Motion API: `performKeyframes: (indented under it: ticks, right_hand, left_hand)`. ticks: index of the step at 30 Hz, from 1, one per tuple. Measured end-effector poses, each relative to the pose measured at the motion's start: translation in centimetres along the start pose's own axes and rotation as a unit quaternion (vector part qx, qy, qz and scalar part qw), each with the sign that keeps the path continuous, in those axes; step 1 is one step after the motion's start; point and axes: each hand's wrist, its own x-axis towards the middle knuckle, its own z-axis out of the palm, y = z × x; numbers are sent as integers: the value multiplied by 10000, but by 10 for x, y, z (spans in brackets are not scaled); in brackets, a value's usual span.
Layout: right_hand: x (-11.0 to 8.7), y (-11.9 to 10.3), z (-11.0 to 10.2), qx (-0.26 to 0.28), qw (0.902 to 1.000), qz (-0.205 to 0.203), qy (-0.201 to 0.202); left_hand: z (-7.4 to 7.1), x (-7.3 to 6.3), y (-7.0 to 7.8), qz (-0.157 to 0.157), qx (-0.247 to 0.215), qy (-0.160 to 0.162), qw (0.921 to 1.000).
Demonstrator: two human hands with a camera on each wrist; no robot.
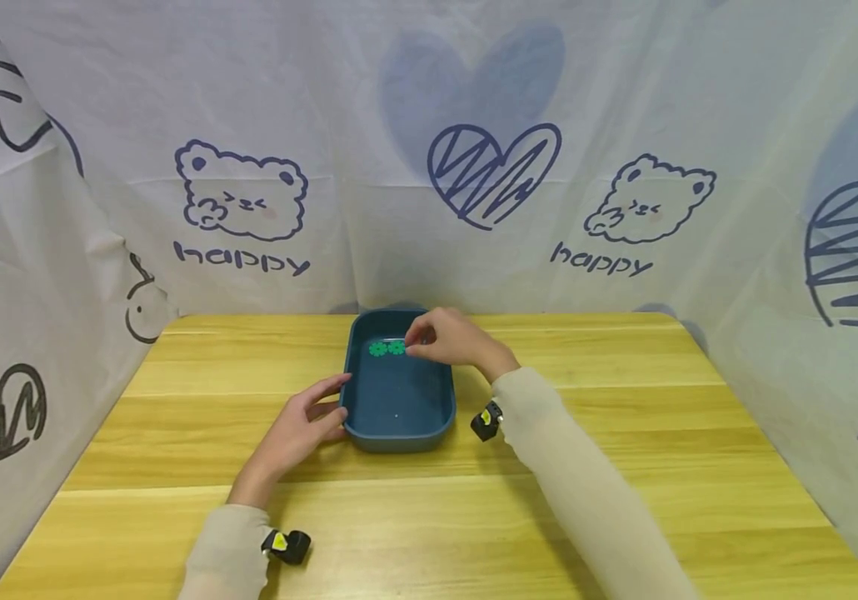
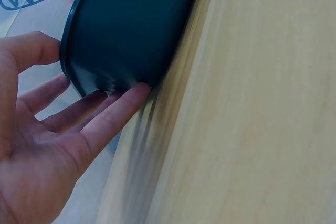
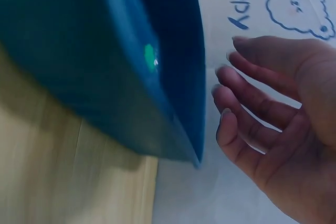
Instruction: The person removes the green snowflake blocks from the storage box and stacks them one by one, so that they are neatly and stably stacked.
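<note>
Blue tray (image 1: 399, 392): stands upright on the wooden tabletop (image 1: 197, 392), its longer sides running away from the person, with printed cloth (image 1: 354, 208) behind.
Green flowers (image 1: 377, 348): two small shapes, side by side inside the tray near its far end; the right-hand one is just beside the right fingertips.
Left hand (image 1: 296, 433): fingers apart and fairly straight, thumb against the rim, fingertips touching the tray's outer left side.
Right hand (image 1: 459, 337): above the tray's far right part, thumb and forefinger drawn close together; whether they pinch a piece, I cannot tell.
Steadying: the left side's light contact seems enough for such small shapes; a hard push could slide the tray.
Reach over the rim: best done with the wrist high, so palm and wrist clear the wall.
Fingertip work: with the flowers so close together, a fine pinch and the spare fingers lifted should avoid nudging either.
Sight line: the right hand hides the far right corner; leaning it outward would probably help.
</note>
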Motion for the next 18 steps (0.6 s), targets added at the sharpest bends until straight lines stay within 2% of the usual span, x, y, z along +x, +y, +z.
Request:
performKeyframes:
  ticks: [8,18]
  right_hand:
    - [35,-11,11,-190,9990,372,-140]
    - [64,-16,24,-457,9968,635,-136]
  left_hand:
    - [1,1,0,-39,-47,-42,10000]
    - [-1,1,-1,-48,8,-30,10000]
